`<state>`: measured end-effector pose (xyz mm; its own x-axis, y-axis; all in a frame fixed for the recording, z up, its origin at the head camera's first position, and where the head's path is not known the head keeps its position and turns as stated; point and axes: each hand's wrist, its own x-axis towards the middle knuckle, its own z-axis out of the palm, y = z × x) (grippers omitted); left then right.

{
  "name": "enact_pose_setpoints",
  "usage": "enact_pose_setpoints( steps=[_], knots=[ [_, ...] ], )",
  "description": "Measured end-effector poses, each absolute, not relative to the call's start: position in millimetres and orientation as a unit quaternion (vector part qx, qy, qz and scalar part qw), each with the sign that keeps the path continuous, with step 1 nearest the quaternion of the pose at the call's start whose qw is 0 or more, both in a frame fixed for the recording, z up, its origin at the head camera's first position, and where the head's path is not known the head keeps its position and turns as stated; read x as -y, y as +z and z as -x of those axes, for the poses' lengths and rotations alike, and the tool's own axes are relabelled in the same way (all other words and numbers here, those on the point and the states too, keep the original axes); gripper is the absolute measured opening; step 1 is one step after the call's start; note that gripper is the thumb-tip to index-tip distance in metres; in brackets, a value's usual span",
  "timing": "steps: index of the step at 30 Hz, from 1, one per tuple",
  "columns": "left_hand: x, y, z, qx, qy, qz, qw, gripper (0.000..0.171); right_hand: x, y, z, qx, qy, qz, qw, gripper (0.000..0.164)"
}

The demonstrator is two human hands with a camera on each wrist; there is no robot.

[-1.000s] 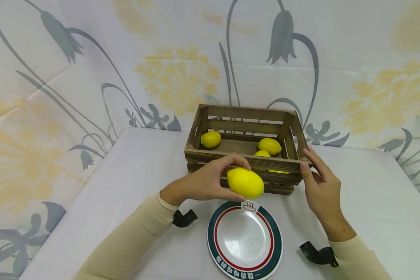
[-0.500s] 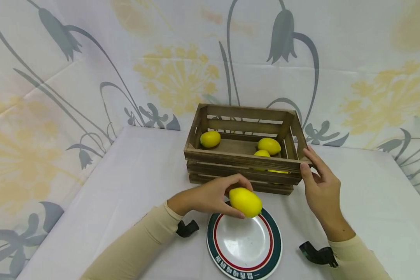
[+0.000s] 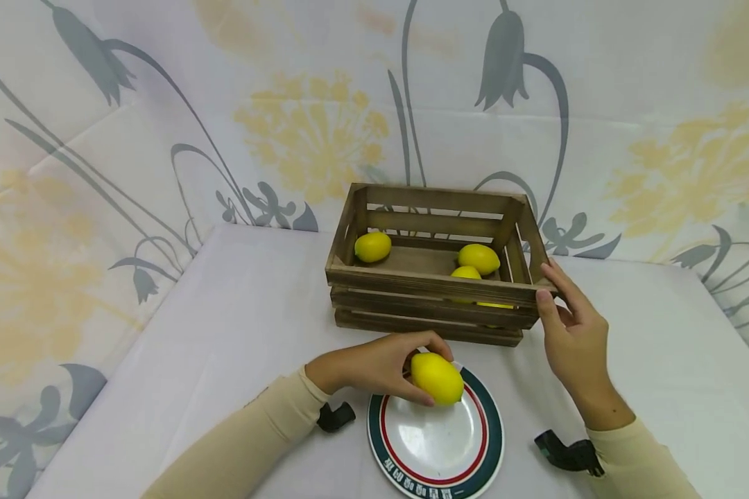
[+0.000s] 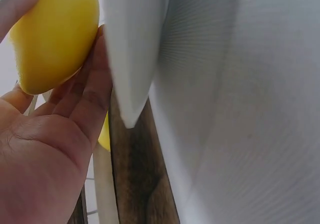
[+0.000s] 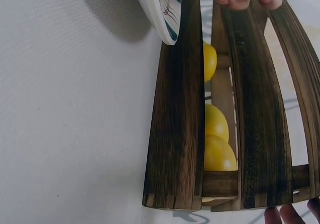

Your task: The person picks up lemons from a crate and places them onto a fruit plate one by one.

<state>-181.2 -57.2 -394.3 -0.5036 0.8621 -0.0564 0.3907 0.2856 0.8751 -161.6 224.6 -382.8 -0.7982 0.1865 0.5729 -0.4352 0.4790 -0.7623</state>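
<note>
Pinched between the thumb and fingers of my left hand is a yellow lemon, above the far part of a round plate. The plate is white with a dark green rim band and a red ring. In the left wrist view the lemon rests against curled fingertips, with the plate's edge beside it. My right hand grips the front right corner of a slatted wooden crate, thumb in front. Its fingertips show at the lower edge of the right wrist view.
Inside the crate, one lemon lies at the left. Several more sit at the right, including a lemon near the end wall. Both wrists carry black camera mounts. A white cloth covers the table, and a floral-patterned cloth hangs behind.
My left hand has carried the lemon from in front of the crate down and toward me, over the plate. My right hand has stayed on the crate's corner.
</note>
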Motion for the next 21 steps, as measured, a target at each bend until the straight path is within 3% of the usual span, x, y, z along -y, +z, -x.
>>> enact_pose_setpoints(
  steps=[21],
  knots=[
    [54.8, -403.8, 180.1, -0.762, 0.409, -0.427, 0.264, 0.055, -223.4, -382.5, 159.5, 0.812, 0.494, -0.065, 0.305, 0.042]
  ],
)
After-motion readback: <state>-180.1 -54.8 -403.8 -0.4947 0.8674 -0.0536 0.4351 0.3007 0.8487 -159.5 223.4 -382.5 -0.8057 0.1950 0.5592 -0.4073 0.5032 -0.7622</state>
